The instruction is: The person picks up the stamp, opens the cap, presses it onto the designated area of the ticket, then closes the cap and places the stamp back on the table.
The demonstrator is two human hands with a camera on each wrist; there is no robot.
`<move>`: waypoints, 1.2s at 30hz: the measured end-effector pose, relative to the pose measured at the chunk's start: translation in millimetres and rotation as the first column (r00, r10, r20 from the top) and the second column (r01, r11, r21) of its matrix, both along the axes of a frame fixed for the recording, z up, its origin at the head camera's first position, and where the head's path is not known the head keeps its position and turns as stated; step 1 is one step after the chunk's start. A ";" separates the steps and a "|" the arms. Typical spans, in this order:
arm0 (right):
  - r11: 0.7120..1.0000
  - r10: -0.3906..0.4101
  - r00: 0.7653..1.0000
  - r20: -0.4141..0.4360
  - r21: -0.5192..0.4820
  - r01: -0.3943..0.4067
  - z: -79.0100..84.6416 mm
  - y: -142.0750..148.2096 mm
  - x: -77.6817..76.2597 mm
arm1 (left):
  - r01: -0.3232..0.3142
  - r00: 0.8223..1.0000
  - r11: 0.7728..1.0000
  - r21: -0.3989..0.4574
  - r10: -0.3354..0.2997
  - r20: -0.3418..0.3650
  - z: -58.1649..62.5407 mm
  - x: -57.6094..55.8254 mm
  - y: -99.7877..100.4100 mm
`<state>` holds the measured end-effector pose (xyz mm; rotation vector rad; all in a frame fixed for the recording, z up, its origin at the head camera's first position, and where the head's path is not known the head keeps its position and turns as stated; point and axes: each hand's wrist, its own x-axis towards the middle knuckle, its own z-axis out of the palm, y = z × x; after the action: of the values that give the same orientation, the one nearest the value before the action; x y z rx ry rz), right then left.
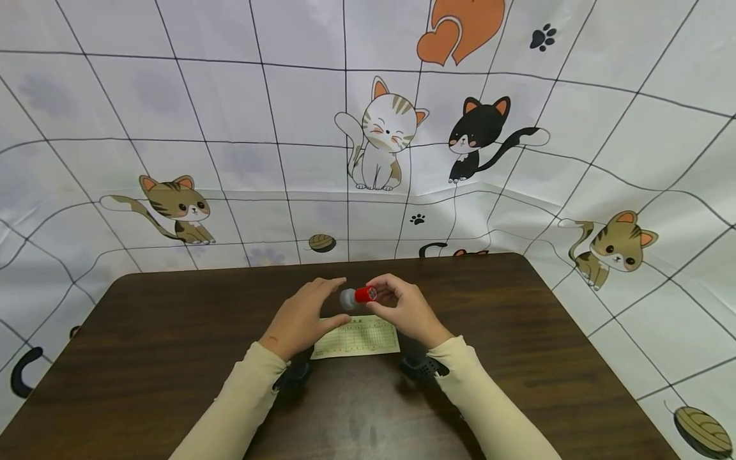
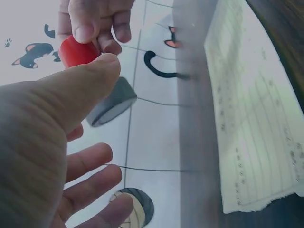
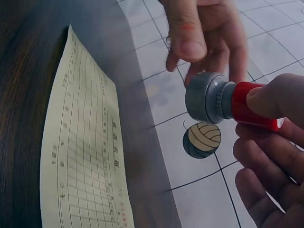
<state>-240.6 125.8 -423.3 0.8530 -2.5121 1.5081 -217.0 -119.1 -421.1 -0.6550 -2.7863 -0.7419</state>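
Observation:
A small stamp-like cylinder [image 3: 216, 99] has a red body and a wider grey end with a ridged collar. My right hand [image 1: 411, 310] pinches its red part between thumb and fingers, above the table. Facing the grey end is my left hand [image 1: 305, 319], its thumb and fingers spread apart around open space. In the left wrist view its thumb [image 2: 90, 78] overlaps the cylinder. Below both hands a pale yellow printed slip [image 1: 356, 338], ruled in a grid with rows of characters, lies on the dark wooden table [image 1: 184, 345].
Behind the table hangs a white sheet [image 1: 310, 166] with black grid lines, cartoon cats and balls of yarn. It continues along the right side. Dark straps [image 1: 422, 367] sit at both wrists. The table's far edge runs just beyond the hands.

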 end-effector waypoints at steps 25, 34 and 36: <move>0.992 0.105 0.994 -0.044 0.076 -0.101 0.3 -7.2 6.4 | 0.016 0.996 0.999 -0.030 -0.018 -0.082 14.1 8.0 -2.3; 0.922 0.084 0.941 -0.328 0.383 0.051 7.4 -9.3 9.2 | 0.028 0.990 0.997 -0.068 -0.037 -0.134 18.2 8.0 -0.9; 0.914 0.097 0.935 -0.341 0.403 0.052 7.3 -10.1 9.7 | 0.032 0.990 0.997 -0.072 -0.042 -0.135 18.6 8.3 -0.4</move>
<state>-230.9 115.7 -415.9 1.0947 -2.5656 0.7401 -208.7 -119.5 -402.4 -0.7424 -2.6913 -0.5853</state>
